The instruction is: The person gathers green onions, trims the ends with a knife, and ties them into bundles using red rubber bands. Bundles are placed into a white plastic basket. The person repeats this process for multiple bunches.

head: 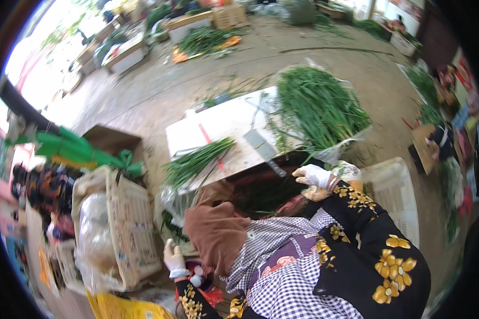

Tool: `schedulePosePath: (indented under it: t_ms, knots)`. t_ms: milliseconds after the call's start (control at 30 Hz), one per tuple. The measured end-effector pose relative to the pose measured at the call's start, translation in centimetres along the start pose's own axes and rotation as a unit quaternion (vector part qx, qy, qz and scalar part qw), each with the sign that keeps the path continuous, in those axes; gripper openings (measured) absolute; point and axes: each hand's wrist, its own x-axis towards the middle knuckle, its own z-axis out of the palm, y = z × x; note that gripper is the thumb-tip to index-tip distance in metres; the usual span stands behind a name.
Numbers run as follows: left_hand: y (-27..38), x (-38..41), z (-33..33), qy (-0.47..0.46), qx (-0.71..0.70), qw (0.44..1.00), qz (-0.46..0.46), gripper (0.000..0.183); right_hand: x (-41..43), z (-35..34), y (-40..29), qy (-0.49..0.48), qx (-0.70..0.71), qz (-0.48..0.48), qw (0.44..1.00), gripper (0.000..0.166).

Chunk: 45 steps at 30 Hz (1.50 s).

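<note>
My left hand (173, 258), in a white glove, is raised beside a dark purple container (205, 275) with small round things near it; I see nothing in it. My right hand (313, 177), also gloved, hovers near the front right edge of a white board (239, 115), fingers pointing left, nothing seen in it. A bunch of green stalks, like garlic chives (201, 159), lies on the board's left part. A large pile of such greens (319, 103) rests on clear plastic at the right. Between them lies a grey metal plate or blade (260, 144). A brown cloth (219, 231) covers my lap.
A white plastic crate (135, 235) holding clear bags stands at left, with green plastic (84, 151) behind it. Another white crate (395, 195) is at right. A yellow sack (123, 307) lies low at left. Farther off are more greens (207, 40), boxes and people.
</note>
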Motion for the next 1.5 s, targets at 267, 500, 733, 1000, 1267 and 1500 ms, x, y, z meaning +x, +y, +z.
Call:
schedulePosePath:
  t_ms: [267,500,733,1000,1267,1500]
  knots:
    - [20.9,2.8,5.6,-0.113,-0.342,0.932,0.049,0.035,-2.8,-4.2,3.4,0.284,0.045,0.071,0.955,0.033]
    - [30.1,0.7,20.1,-0.396,-0.295,0.855,0.157,0.051,-4.6,-12.8,9.0,0.531,-0.121,0.207,0.813,0.057]
    - [34.5,-2.0,38.2,-0.551,-0.307,0.761,0.153,0.048,-0.2,-14.9,10.4,0.274,-0.273,0.465,0.796,0.118]
    - [39.8,-3.4,48.2,-0.605,-0.333,0.715,0.113,0.046,0.9,-12.6,15.0,0.303,-0.311,0.472,0.767,0.07]
    - [40.4,-2.9,54.0,-0.601,-0.399,0.692,0.006,0.052,0.8,-14.5,16.7,0.371,-0.41,0.399,0.731,0.037]
    - [43.3,-1.7,54.9,-0.638,-0.366,0.666,-0.125,0.051,0.8,-15.4,13.9,0.364,-0.462,0.411,0.697,0.034]
